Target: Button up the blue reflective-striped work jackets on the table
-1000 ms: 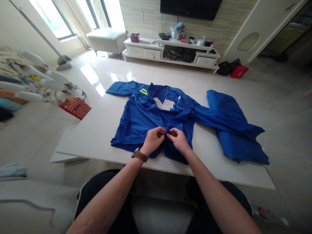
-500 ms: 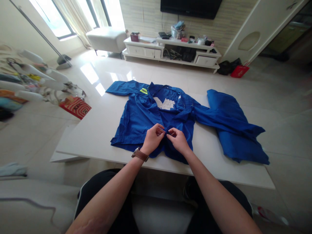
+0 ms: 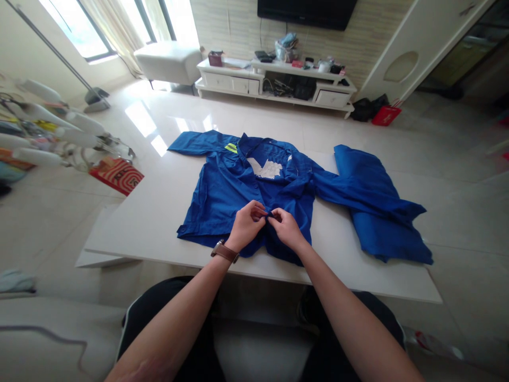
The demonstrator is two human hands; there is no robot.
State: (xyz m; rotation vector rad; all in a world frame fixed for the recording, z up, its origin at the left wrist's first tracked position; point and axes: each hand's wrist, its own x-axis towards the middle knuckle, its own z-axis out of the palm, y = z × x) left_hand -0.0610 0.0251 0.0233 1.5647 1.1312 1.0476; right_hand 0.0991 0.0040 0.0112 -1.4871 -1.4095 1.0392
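Observation:
A blue work jacket (image 3: pixel 214 193) lies spread on the white table (image 3: pixel 135 223), its collar at the far side and its lower hem towards me. On one shoulder is a yellow-green stripe, and white material shows inside the neck opening. My left hand (image 3: pixel 247 224), with a brown-strapped watch on the wrist, pinches the jacket's front edge low down. Close beside it, my right hand (image 3: pixel 285 227) pinches the same edge, fingertips almost meeting the left ones. Whatever small part of the jacket sits between the fingertips is hidden.
Folded blue cloth (image 3: pixel 369 180) lies on the table's right end, with a jacket sleeve across it. White thread cones (image 3: pixel 75 135) and a red patterned bag (image 3: pixel 117 178) stand on the left. Beyond are a white TV cabinet (image 3: pixel 234 84) and a white bench (image 3: pixel 169 63).
The view has shifted slightly, moving the whole scene a little to the left. Both hands keep their pinch on the jacket's front edge, with only slight finger movement.

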